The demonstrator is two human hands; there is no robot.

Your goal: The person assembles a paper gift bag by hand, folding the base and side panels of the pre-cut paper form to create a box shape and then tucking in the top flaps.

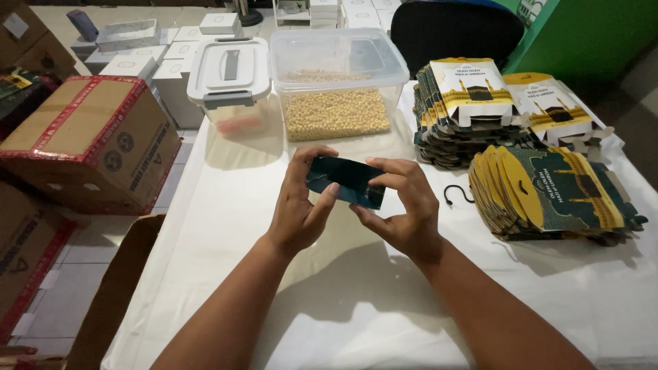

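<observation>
Both my hands hold one small dark green folded carton piece (346, 179) above the white-covered table (226, 205). My left hand (301, 202) grips its left end with thumb and fingers. My right hand (404, 205) pinches its right end and lower edge. To the right lie stacks of flat green and yellow printed cartons (555, 195), with two more stacks (466, 109) behind them.
A clear plastic tub of pale round nuts (336, 89) stands at the table's back, beside a lidded clear box (229, 82). A black hook (458, 194) lies near the cartons. Brown cardboard boxes (89, 140) stand on the floor at left; a dark chair back (456, 31) behind.
</observation>
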